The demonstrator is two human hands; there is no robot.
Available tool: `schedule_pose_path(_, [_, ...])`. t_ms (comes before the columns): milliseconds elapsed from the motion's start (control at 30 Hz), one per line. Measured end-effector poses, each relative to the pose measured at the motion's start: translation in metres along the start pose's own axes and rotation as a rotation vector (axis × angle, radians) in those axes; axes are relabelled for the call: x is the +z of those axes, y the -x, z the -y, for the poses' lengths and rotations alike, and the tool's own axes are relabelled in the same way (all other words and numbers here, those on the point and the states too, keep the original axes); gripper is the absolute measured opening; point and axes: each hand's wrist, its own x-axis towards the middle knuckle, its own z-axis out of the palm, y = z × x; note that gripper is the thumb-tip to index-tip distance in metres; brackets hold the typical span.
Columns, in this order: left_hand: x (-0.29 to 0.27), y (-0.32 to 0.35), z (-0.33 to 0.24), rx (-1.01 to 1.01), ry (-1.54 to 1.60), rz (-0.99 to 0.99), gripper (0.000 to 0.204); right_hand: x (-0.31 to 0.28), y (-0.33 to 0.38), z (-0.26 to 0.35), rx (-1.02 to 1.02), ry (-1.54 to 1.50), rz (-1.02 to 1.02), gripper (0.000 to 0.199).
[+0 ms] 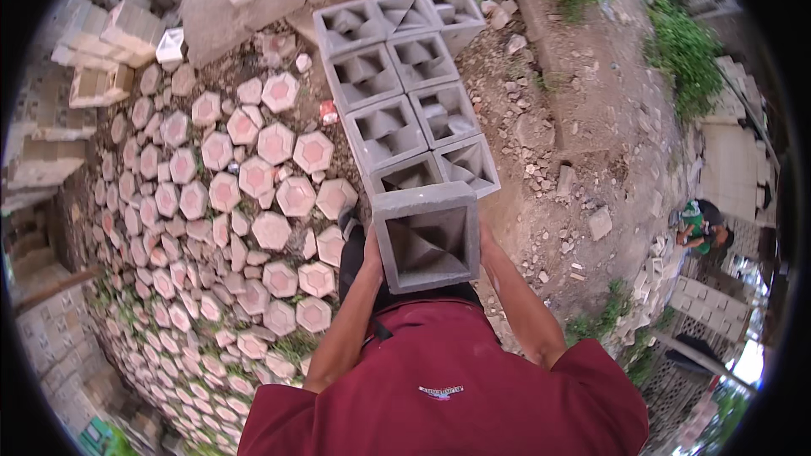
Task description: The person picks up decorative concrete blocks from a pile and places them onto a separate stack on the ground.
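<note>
Close to my body I carry a grey concrete block (465, 198) with a deep square hollow and angled faces inside it. My left hand (372, 251) presses against its left side and my right hand (486, 242) against its right side; most of the fingers are hidden behind the block. Just beyond it, similar hollow grey blocks (385, 107) stand packed together in rows on the ground, their hollows facing up. The carried block covers part of the nearest one in the row.
Hexagonal pavers (275, 144) with pinkish centres cover the ground to the left. Rubble and dirt (541, 177) lie to the right, beside a concrete slab (566, 67). Pale blocks (127, 34) are stacked at the far left. A person in green (699, 224) is at the far right.
</note>
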Motion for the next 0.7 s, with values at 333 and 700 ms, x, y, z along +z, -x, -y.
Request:
schedule_pose_path(333, [0.007,-0.095,0.004,0.049,-0.144,-0.174,0.051,-0.064,-0.141,0.016,-0.029,0.116,-0.036,0.078])
schedule_pose_path(700, [-0.013,-0.135,0.015,0.133,-0.157,-0.239,0.066,-0.05,-0.186,0.035,-0.017,0.204,-0.14,0.085])
